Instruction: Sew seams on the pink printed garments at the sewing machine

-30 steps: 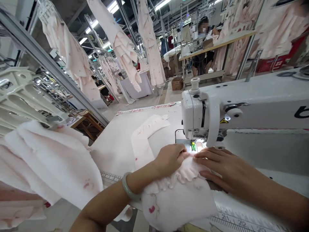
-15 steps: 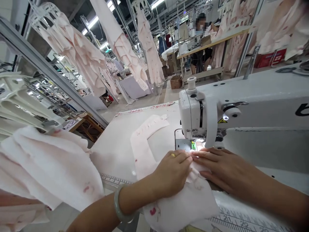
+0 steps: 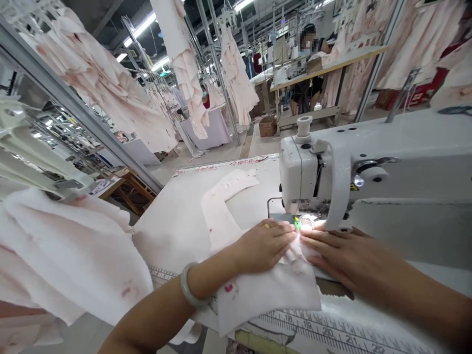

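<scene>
A pale pink printed fabric piece [image 3: 258, 290] lies on the white sewing table [image 3: 184, 216] in front of the sewing machine [image 3: 368, 162]. My left hand [image 3: 265, 246], with a ring and a jade bangle on the wrist, lies flat on the fabric, fingers pointing toward the needle area [image 3: 300, 223]. My right hand [image 3: 339, 255] rests flat on the fabric's right side, fingertips meeting the left hand's just before the presser foot. A sewn strip of the same fabric [image 3: 224, 201] trails away behind the machine head.
A heap of pink fabric pieces [image 3: 66, 255] sits at the left. Pink garments [image 3: 236, 73] hang from overhead rails. A person sits at a far table [image 3: 324, 69]. A printed ruler [image 3: 332, 329] runs along the table's near edge.
The fabric's gathered bunch has flattened and moved forward toward the needle. My left hand slid onto the cloth and spread flat; both hands shifted slightly up toward the presser foot.
</scene>
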